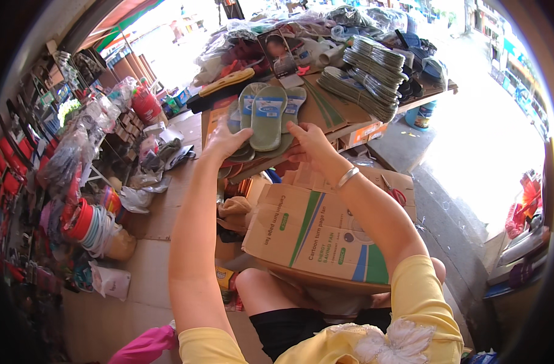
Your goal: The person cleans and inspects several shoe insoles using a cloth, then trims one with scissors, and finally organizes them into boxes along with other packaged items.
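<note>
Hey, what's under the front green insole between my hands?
Under the front insole, more green insoles stick out on both sides. Their overlapped parts, and whatever lies directly beneath them, are hidden.

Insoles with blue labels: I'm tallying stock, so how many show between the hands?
3: the middle insole on top, the left insole partly behind it, and the right insole, also partly covered. More may be hidden underneath.

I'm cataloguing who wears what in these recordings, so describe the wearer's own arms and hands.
The left hand and right hand are both ungloved. A silver-coloured bangle circles the right wrist; none shows on the left. The left sleeve and right sleeve are short and yellow, leaving the forearms uncovered. No markings show on either sleeve.
</note>
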`<state>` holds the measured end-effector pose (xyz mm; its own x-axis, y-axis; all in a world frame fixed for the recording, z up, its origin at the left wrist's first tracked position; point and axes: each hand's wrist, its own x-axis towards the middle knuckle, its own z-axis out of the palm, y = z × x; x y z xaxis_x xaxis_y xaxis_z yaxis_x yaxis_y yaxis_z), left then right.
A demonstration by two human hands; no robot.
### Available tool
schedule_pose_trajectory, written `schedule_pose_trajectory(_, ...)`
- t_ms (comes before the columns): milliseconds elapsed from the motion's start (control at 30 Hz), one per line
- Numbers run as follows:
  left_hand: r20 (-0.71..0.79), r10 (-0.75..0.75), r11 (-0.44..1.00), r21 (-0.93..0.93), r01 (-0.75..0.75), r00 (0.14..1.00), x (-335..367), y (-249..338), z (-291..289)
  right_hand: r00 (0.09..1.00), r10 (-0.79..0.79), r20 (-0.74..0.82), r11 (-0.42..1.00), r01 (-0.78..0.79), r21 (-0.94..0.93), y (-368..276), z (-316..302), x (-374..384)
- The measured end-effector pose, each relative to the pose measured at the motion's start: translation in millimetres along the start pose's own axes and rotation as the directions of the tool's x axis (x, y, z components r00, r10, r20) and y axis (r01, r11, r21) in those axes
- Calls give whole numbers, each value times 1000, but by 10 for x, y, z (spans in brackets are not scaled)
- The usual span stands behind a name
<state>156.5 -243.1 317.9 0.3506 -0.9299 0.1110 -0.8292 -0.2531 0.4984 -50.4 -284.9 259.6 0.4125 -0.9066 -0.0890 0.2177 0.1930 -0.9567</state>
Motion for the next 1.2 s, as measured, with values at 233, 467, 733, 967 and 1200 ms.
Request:
schedule_pose_trajectory(233, 7, 47, 942, -334, -42, 999, -179, 110, 114, 999, 36, -26, 999, -36, -13, -80, 18, -93)
schedule_pose_trajectory(467, 64, 35, 499, -866, 38, 997, -607, 293, 385, 995, -86, 52, 994, 90, -62, 65, -135, -164)
schedule_pose_trajectory(733, -132, 69, 167, -976, -142, 989, -1692, -35, 847, 964, -181, 195, 936, 230, -265, 385, -290, -1252)
schedule_pose_trajectory(967, 178, 111, -50, -982, 184, 978, -2783, -442, 1486, 890, -303, 341, 799, 433, -418, 1119, -685, -2171)
schedule_pose_trajectory(1200, 504, 14, -394, -791, 468, 863, -3591, -766, 2394, 922, 192, 336, 681, 121, -722, 1840, -1043, -2500)
